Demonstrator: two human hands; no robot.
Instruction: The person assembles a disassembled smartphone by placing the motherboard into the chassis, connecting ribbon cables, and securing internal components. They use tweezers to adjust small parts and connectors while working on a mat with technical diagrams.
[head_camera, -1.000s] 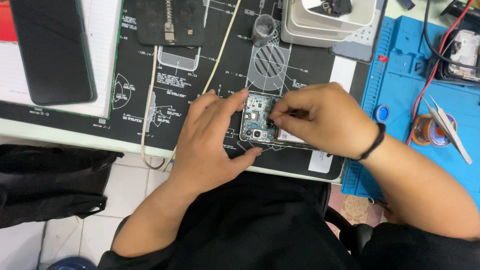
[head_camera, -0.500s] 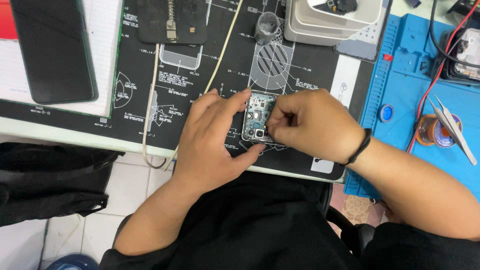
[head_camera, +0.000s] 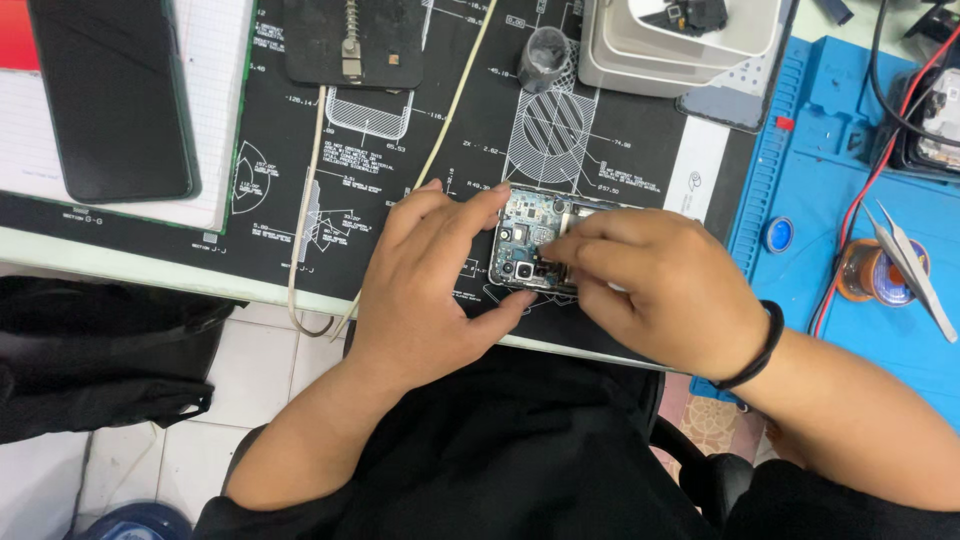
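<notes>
An opened phone (head_camera: 535, 240), back cover off and circuit board exposed, lies on the black printed mat (head_camera: 400, 180) near the table's near edge, its long axis running left to right. The left hand (head_camera: 425, 285) clasps its left end between fingers and thumb. The right hand (head_camera: 665, 290) covers the right part, fingertips pinched on the board. A blue mat (head_camera: 850, 200) lies to the right.

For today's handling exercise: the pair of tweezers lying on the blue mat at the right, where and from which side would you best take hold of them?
Grip the tweezers probably around the middle of the two arms, coming from above. They lie flat on the blue mat, leaning across the solder spool, so the top is free. Avoid the narrow pointed end.
</notes>
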